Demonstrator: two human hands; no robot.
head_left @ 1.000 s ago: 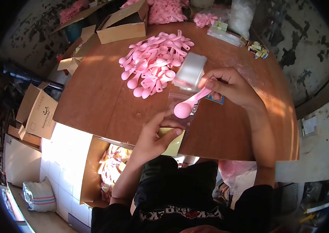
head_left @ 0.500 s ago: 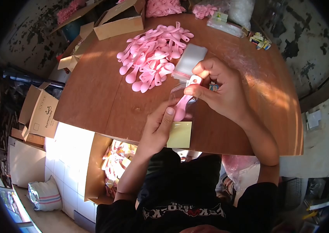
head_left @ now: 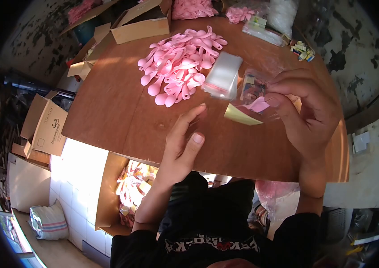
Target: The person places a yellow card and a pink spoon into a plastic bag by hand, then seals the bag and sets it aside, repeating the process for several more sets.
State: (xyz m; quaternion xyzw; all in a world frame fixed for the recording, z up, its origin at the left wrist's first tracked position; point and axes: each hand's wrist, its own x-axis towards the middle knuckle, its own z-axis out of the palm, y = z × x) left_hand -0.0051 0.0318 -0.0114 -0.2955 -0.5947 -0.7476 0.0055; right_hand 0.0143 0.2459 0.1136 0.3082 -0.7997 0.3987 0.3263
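Observation:
My left hand (head_left: 181,149) is raised over the near part of the table with fingers and thumb apart, holding nothing. On the right, my right hand (head_left: 308,111) pinches a pink spoon (head_left: 257,105) between thumb and fingers; most of the spoon is hidden. Clear film shows around it, and a yellow card (head_left: 242,115) hangs at its lower left. Just behind lies a clear packet with small printed pieces (head_left: 253,88). A stack of clear plastic bags (head_left: 223,73) rests between the hands, beside a heap of pink spoons (head_left: 178,64).
An open cardboard box (head_left: 141,30) stands at the table's back left. More pink spoons fill a bag (head_left: 194,9) behind the heap. Small yellow-and-white pieces (head_left: 302,51) lie back right. Below the near edge, a carton (head_left: 111,192) holds packed items.
My left hand has let go of the spoon and opened. My right hand has carried the spoon, with the yellow card, to the right and turned it.

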